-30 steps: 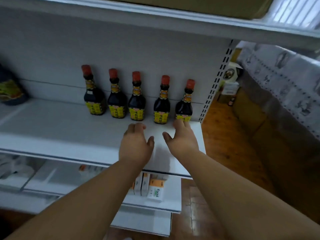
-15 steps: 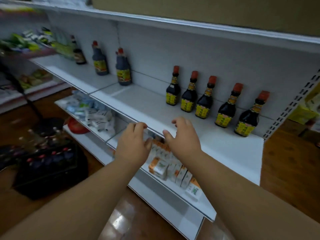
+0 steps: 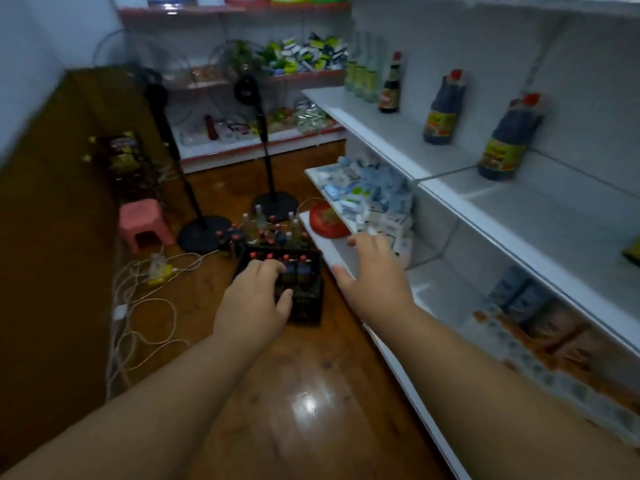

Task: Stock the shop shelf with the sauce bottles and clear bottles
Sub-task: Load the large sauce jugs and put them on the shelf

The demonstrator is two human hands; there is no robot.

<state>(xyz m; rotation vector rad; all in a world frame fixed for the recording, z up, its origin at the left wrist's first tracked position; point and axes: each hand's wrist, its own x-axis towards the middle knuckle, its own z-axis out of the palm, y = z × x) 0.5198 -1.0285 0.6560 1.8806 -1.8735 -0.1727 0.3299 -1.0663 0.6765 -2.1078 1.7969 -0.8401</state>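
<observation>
The view swings away from the row of five small dark sauce bottles at the back of the white shelf; they are out of sight now. Both hands leave the shelf board. The left hand (image 3: 254,303) now hovers, fingers loosely spread, over the black plastic crate (image 3: 304,303) of red-capped dark bottles standing on the brown wooden floor (image 3: 311,393) at 12 o'clock. The right hand (image 3: 372,271), empty and spread, now hangs at 1 o'clock in front of the lower white shelf edge (image 3: 329,247), which a second ago lay beneath the arms.
</observation>
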